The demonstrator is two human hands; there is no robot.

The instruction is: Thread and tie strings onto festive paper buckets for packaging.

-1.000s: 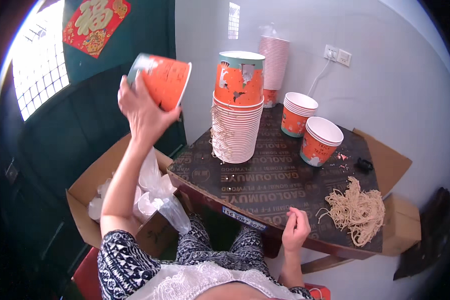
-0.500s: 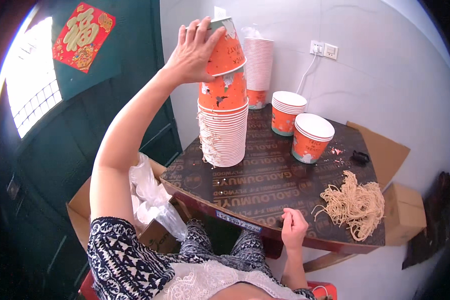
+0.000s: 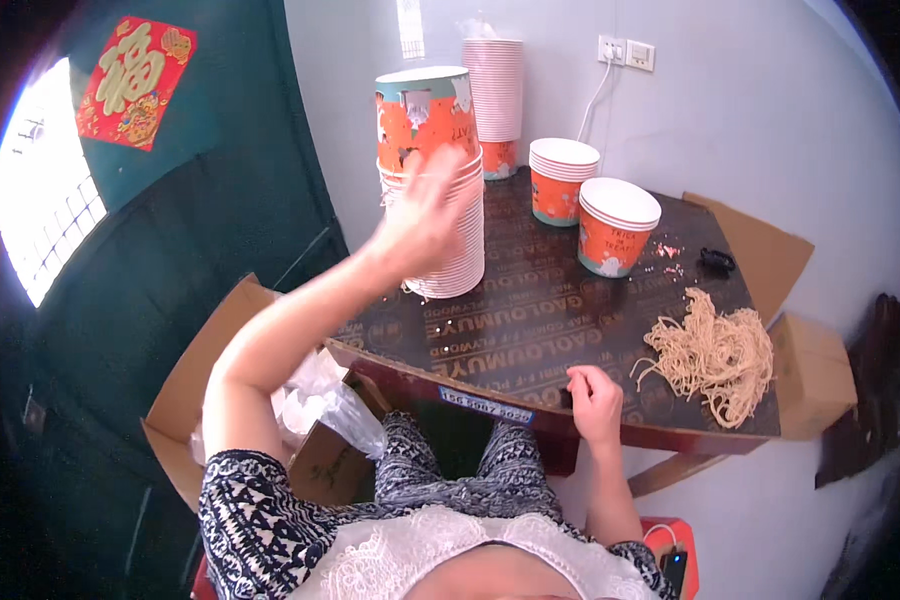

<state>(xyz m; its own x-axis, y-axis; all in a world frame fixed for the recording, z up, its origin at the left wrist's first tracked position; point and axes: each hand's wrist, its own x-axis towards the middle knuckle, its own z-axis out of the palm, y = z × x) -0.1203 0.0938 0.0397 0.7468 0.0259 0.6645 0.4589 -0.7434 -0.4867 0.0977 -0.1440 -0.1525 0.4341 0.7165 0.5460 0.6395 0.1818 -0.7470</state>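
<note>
A tall stack of upside-down orange paper buckets with white rims stands at the table's left side. Loose tan strands cling to its left side. My left hand, blurred by motion, is in front of the stack with its fingers stretched out and holds nothing. My right hand rests at the table's front edge with curled fingers; whatever may be inside them is hidden. A heap of tan string lies on the table to its right.
Behind stand a taller bucket stack and two short upright stacks, one farther back and one nearer. A small black object lies near pinkish crumbs. An open carton with plastic-wrapped contents stands left of my legs.
My left hand has let go of the top bucket and come down in front of the stack. That bucket now sits level on the stack. My right hand stays by the table edge.
</note>
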